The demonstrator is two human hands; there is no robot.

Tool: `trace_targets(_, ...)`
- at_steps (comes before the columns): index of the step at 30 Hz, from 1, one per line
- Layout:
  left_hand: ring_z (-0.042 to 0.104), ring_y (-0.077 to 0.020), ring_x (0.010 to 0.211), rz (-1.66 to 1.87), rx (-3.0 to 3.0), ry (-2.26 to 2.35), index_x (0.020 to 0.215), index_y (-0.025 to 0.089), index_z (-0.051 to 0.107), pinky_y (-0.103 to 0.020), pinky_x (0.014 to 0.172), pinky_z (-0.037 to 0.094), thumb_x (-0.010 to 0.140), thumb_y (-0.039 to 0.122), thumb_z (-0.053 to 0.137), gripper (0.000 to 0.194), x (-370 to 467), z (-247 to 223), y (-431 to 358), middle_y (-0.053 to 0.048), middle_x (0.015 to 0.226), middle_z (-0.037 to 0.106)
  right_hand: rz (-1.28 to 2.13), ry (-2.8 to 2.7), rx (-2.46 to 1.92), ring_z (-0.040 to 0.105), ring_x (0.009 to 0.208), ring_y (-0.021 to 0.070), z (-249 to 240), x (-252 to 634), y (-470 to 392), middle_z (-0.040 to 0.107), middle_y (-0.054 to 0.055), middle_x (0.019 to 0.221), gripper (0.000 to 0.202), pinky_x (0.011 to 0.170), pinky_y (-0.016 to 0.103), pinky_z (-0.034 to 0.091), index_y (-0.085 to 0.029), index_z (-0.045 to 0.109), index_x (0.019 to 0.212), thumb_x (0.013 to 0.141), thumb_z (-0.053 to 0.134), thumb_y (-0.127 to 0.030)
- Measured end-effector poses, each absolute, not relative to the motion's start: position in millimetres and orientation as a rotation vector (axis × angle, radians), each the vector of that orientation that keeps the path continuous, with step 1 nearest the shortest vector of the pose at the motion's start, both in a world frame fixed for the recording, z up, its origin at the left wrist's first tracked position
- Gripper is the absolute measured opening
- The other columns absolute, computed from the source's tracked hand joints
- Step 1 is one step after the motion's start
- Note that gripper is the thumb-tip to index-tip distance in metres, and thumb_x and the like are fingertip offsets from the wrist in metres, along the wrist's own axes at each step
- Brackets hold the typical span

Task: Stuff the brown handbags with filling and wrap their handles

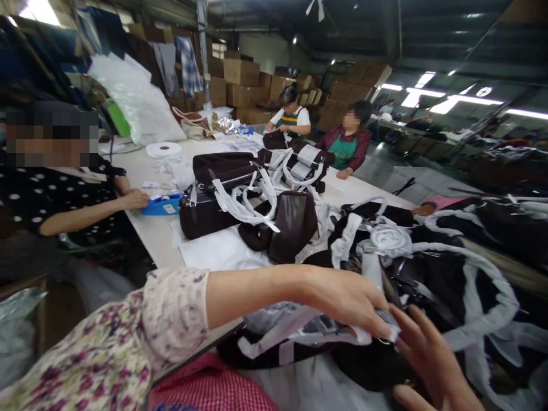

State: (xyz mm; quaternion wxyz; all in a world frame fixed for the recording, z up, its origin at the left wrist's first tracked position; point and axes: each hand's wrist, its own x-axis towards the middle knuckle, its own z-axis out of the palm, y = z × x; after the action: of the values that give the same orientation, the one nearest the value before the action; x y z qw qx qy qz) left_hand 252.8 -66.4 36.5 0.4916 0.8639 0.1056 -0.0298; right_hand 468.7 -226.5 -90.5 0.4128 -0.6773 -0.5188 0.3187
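My left hand (349,299) reaches across from the left in a floral sleeve. Its fingers are closed on a strap wrapped in white paper (363,335), above a dark bag (372,365) close to my body. At the lower right is my right hand (432,359), fingers apart, fingertips close to those of my left hand. Whether they touch the wrapping is hard to tell. Grey-white wrapping (274,317) covers part of the bag's top. Beside my right hand, more dark bags with white-wrapped handles (492,291) are piled.
Finished-looking dark bags (214,214) stand mid-table (160,242). A person in polka dots (77,200) works at the left by a blue object (160,205). Two people in green aprons are at the far end, and another person's pink sleeve (445,202) shows at right.
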Motion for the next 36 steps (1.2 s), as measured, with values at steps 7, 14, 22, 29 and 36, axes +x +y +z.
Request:
trace_targets(7,0.06,-0.0147,0.073,-0.252,2.133,0.076,0.064,0.018,0.057,-0.026,0.072,0.047,0.085,0.009,0.06,0.022,254,47,-67,0.002,0.068,0.06,1.045,-1.726,-1.637,0.059,0.053,0.0231,-36,420,-166,0.064,0.006,0.053,0.036,0.053,0.033,0.05,-0.022,0.065,0.052,0.068,0.068,-0.054)
trace_targets(14,0.063,-0.0168,0.076,0.071,1.949,0.701,0.101,0.015,0.061,-0.025,0.067,0.05,0.079,0.036,0.075,0.033,146,-3,-89,0.0,0.082,0.066,1.449,-1.515,-1.582,0.045,0.047,0.0142,-35,416,-148,0.051,-0.002,0.049,0.047,0.047,0.026,0.036,-0.021,0.061,0.071,0.083,0.055,-0.066)
trace_targets(22,0.06,-0.0292,0.106,-0.141,2.249,0.967,0.118,0.013,0.057,-0.04,0.094,0.049,0.085,0.026,0.061,0.036,125,-110,-184,-0.014,0.118,0.064,1.46,-1.366,-1.527,0.041,0.047,0.0123,-32,411,-147,0.049,-0.003,0.047,0.058,0.05,0.026,0.034,-0.021,0.053,0.065,0.086,0.047,-0.074)
trace_targets(29,0.064,-0.0232,0.087,-0.082,2.418,0.78,0.097,0.018,0.06,-0.032,0.08,0.05,0.083,0.015,0.056,0.016,123,-115,-185,-0.006,0.092,0.069,1.437,-1.445,-1.605,0.04,0.055,0.0142,-35,428,-142,0.047,-0.003,0.056,0.044,0.052,0.027,0.033,-0.022,0.054,0.067,0.086,0.057,-0.061)
trace_targets(36,0.057,-0.027,0.095,-0.109,2.46,0.833,0.108,0.014,0.052,-0.039,0.087,0.047,0.086,0.03,0.055,0.028,134,-126,-190,-0.012,0.105,0.062,1.341,-1.32,-1.58,0.043,0.05,0.0136,-33,411,-139,0.048,-0.003,0.049,0.052,0.051,0.026,0.033,-0.022,0.052,0.064,0.089,0.049,-0.068)
